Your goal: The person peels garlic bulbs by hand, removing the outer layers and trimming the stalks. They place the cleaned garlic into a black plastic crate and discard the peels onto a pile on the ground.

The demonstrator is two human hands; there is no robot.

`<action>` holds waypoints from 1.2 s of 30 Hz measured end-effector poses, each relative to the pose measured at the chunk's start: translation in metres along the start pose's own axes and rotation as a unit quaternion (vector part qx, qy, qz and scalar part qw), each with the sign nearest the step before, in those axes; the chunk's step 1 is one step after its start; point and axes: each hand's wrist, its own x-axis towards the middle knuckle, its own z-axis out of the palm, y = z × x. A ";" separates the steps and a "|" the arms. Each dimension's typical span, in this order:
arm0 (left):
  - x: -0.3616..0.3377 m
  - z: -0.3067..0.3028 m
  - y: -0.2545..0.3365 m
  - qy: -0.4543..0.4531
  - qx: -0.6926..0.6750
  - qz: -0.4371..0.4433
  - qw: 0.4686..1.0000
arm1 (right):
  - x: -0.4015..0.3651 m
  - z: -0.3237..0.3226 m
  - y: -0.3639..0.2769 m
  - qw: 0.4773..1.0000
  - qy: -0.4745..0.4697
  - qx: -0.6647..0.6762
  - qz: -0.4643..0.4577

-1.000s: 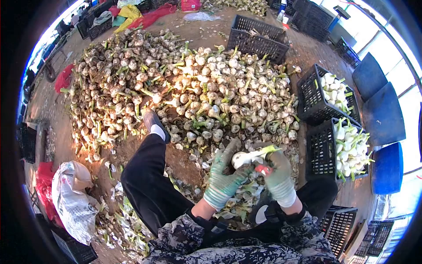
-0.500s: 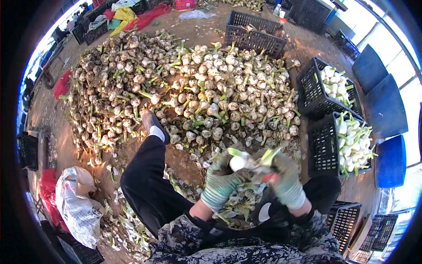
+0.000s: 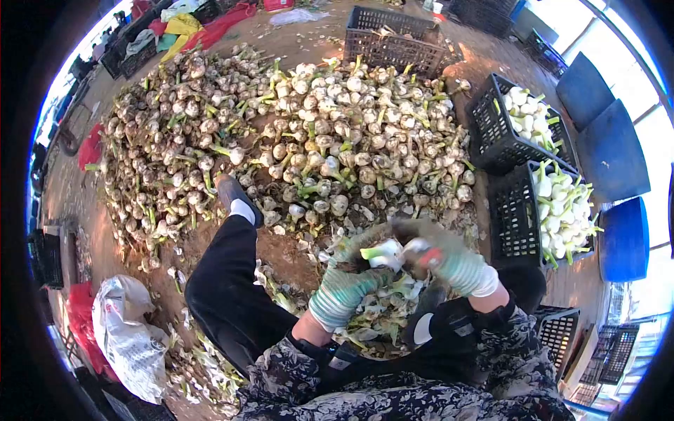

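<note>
Left of our left hand (image 3: 349, 281), a white sack (image 3: 130, 337) is slumping. That hand is gripping a garlic bulb (image 3: 385, 254); a black crate (image 3: 390, 52) is standing beyond, contents unclear. Our right hand (image 3: 449, 259) is looking blurred, grip uncertain; right of it, two more crates (image 3: 512, 217) are holding white garlic (image 3: 562, 214).

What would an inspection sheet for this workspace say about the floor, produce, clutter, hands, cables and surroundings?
Surface: brown floor, strewn with pale papery peelings.
Job's things: one white, green-stemmed bulb in hand; heap of soiled, pale round bulbs ahead; two black slotted plastic crates at right, filled with white, green-stemmed bulbs.
Clutter: crumpled white woven sack at left.
Hands: left hand, in a green-and-white glove, holds the bulb; right hand, gloved alike, is blurred beside it, grip unclear.
Cables: nothing seen.
Surroundings: upright blue panels beyond the crates.
</note>
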 end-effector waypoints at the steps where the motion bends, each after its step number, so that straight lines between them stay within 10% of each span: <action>1: -0.001 0.000 -0.002 -0.004 0.001 -0.003 1.000 | -0.001 0.004 0.004 0.997 -0.017 -0.020 -0.075; 3: -0.004 -0.006 -0.005 -0.017 -0.060 -0.024 0.998 | -0.002 0.004 0.004 0.987 -0.034 -0.040 -0.149; 5: -0.004 -0.006 -0.001 -0.011 -0.028 -0.037 0.999 | -0.001 -0.006 -0.003 0.989 -0.083 0.089 0.087; 7: -0.006 -0.002 0.004 0.019 -0.019 -0.054 0.998 | -0.004 -0.005 0.003 0.993 -0.051 0.079 0.074; 10: 0.001 -0.009 -0.012 0.021 0.038 -0.001 0.999 | -0.020 0.012 -0.005 0.958 0.074 -0.224 -0.164; 15: -0.005 -0.008 -0.005 0.006 0.050 -0.030 0.998 | -0.016 0.012 -0.004 0.930 0.070 -0.311 -0.185; 19: -0.001 -0.009 -0.009 0.028 0.021 -0.023 0.999 | -0.001 -0.007 0.021 0.970 0.073 -0.228 0.025; 21: 0.002 -0.012 -0.011 0.016 0.054 -0.003 0.998 | -0.006 -0.001 0.026 0.994 0.045 0.096 0.023; 22: 0.004 -0.010 -0.012 0.020 0.065 0.026 0.997 | 0.000 0.009 0.029 0.988 0.076 -0.022 -0.130; 30: 0.006 -0.004 -0.001 0.136 -0.150 0.068 0.977 | -0.009 0.058 -0.001 0.979 0.124 -0.078 -0.141; 33: 0.003 -0.004 0.006 0.111 -0.123 0.091 0.982 | 0.007 0.030 -0.009 0.987 0.067 0.074 0.128; 36: 0.007 -0.006 0.000 0.172 -0.085 0.120 0.974 | 0.004 0.043 0.030 0.993 0.005 0.099 -0.058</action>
